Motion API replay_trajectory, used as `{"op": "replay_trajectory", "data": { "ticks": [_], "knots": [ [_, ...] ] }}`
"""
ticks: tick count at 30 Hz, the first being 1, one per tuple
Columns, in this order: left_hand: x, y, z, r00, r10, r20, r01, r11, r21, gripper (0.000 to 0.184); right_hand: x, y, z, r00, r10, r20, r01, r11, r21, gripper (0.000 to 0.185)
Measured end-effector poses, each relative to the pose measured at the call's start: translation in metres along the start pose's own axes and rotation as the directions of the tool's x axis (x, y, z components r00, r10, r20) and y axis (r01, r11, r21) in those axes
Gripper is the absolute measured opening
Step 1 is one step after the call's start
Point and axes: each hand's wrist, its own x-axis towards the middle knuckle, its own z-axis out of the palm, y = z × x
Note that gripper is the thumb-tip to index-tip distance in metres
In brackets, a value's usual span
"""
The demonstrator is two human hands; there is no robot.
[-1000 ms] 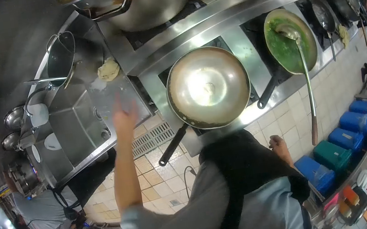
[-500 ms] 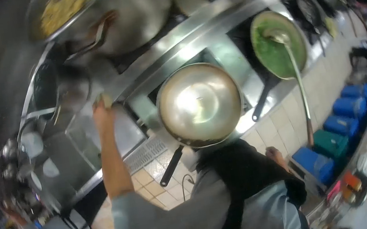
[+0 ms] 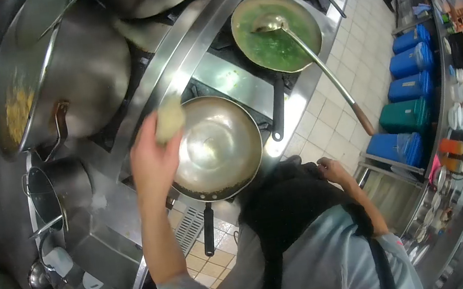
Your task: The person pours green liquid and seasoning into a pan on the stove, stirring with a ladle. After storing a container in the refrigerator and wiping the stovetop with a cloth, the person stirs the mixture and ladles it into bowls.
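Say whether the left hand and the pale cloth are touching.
Touching. The head view shows the left hand gripping the pale cloth, its thumb and fingers against the cloth's near side.

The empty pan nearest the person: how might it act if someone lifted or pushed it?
The pan looks like metal, so it should stay stiff. Its only visible long handle sticks out to one side, so the bowl may dip when lifted. Its sloping walls suggest it could rock if pushed.
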Motion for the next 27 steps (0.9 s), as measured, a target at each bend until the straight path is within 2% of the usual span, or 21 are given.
{"op": "replay_trajectory", "data": {
  "ticks": [2, 4, 6, 10, 12, 15, 17, 19, 20, 21, 22, 23, 25, 27],
  "knots": [
    [0.052, 0.005, 0.031, 0.992, 0.124, -0.001, -0.120, 0.966, 0.231, 0.045, -0.006, -0.005, 0.000, 1.000, 0.012, -0.014, -0.012, 1.000, 0.022, 0.029],
    [0.098, -0.001, 0.069, 0.973, 0.227, -0.031, -0.198, 0.903, 0.380, 0.046, -0.017, -0.011, -0.003, 0.999, 0.039, -0.027, -0.037, 0.995, 0.090, 0.030],
    [0.132, -0.008, 0.098, 0.983, 0.132, 0.126, -0.180, 0.824, 0.538, 0.045, -0.029, -0.007, 0.002, 0.996, 0.054, -0.068, -0.046, 0.992, 0.121, 0.030],
    [0.191, -0.058, 0.156, 0.942, 0.151, 0.298, -0.311, 0.724, 0.615, 0.043, -0.054, 0.013, 0.021, 0.985, 0.130, -0.116, -0.102, 0.970, 0.219, 0.030],
    [0.211, -0.072, 0.175, 0.943, 0.040, 0.330, -0.260, 0.707, 0.657, 0.035, -0.066, 0.026, 0.033, 0.976, 0.199, -0.088, -0.172, 0.953, 0.250, 0.030],
    [0.209, -0.072, 0.194, 0.904, 0.006, 0.427, -0.292, 0.738, 0.608, 0.032, -0.083, 0.050, 0.063, 0.950, 0.308, -0.051, -0.278, 0.908, 0.314, 0.030],
    [0.185, -0.064, 0.198, 0.770, 0.089, 0.632, -0.403, 0.836, 0.373, 0.045, -0.080, 0.061, 0.080, 0.940, 0.338, -0.042, -0.302, 0.883, 0.359, 0.030],
    [0.154, -0.051, 0.210, 0.703, 0.077, 0.707, -0.394, 0.870, 0.296, 0.047, -0.082, 0.062, 0.087, 0.972, 0.235, -0.018, -0.224, 0.947, 0.230, 0.030],
    [0.158, -0.050, 0.212, 0.696, 0.076, 0.714, -0.396, 0.870, 0.293, 0.047, -0.083, 0.061, 0.086, 0.970, 0.243, -0.015, -0.233, 0.944, 0.233, 0.030],
    [0.166, -0.049, 0.212, 0.557, 0.014, 0.830, -0.370, 0.899, 0.233, 0.046, -0.080, 0.061, 0.082, 0.969, 0.246, -0.029, -0.230, 0.937, 0.262, 0.030],
    [0.176, -0.046, 0.210, 0.399, -0.035, 0.916, -0.329, 0.927, 0.179, 0.046, -0.077, 0.054, 0.071, 0.968, 0.246, -0.046, -0.223, 0.932, 0.287, 0.029],
    [0.185, -0.041, 0.201, 0.326, -0.160, 0.932, -0.064, 0.980, 0.191, 0.047, -0.073, 0.049, 0.061, 0.968, 0.247, -0.043, -0.225, 0.933, 0.280, 0.029],
    [0.203, -0.018, 0.169, 0.336, -0.100, 0.937, -0.164, 0.973, 0.163, 0.049, -0.064, 0.037, 0.041, 0.971, 0.200, -0.134, -0.151, 0.940, 0.307, 0.029],
    [0.199, -0.017, 0.136, 0.646, 0.019, 0.763, -0.215, 0.964, 0.158, 0.047, -0.057, 0.032, 0.030, 0.965, 0.199, -0.169, -0.142, 0.942, 0.304, 0.029]
  ]
}}
